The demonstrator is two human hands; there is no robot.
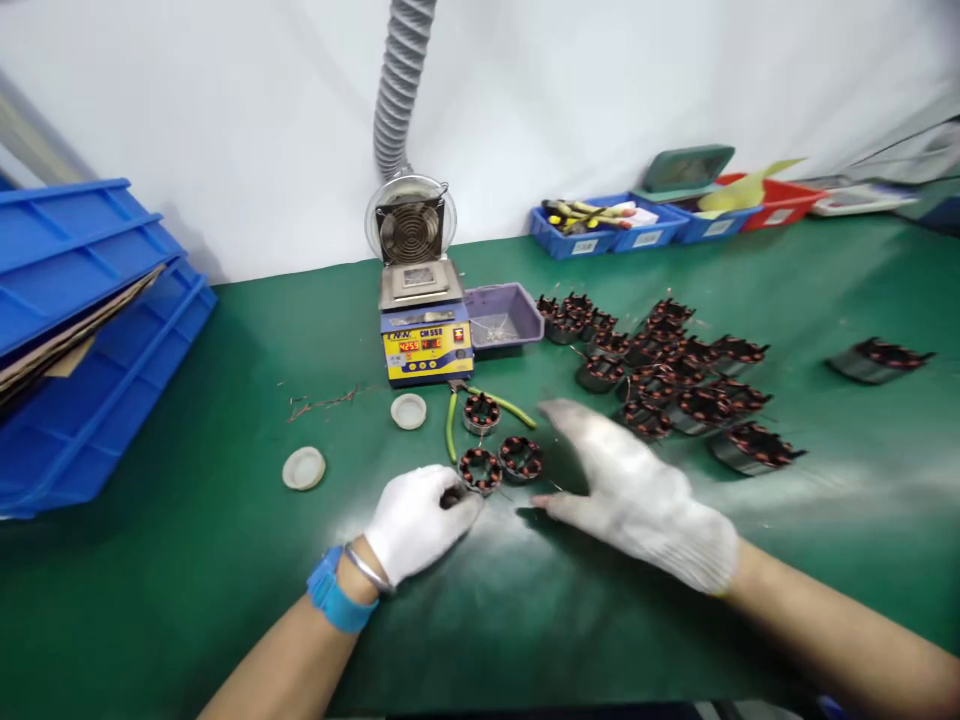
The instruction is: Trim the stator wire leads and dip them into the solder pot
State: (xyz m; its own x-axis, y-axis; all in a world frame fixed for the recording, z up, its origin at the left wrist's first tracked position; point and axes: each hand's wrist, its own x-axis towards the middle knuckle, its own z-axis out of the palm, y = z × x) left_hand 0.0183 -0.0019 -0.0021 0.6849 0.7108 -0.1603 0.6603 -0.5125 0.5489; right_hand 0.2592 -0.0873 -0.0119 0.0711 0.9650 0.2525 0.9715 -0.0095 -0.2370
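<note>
My left hand [420, 522], in a white glove, is closed with thumb and fingertips at the near-left edge of a motor stator [480, 470], a dark ring with copper windings. Touching distance away are a second stator [520, 458] on the right and a third stator [481, 412] behind. My right hand [630, 490], also gloved and slightly blurred, hovers right of these with thumb and fingers apart and nothing between them. Green-handled pliers [453, 425] lie with their handles spread around the rear stator.
A soldering pot with a yellow panel [427, 350] stands behind, beside a purple tray [504, 315]. Several more stators [664, 370] cluster at right. Two small white dishes [304, 468] sit left, near a blue crate [112, 400]. Blue bins [574, 243] line the wall.
</note>
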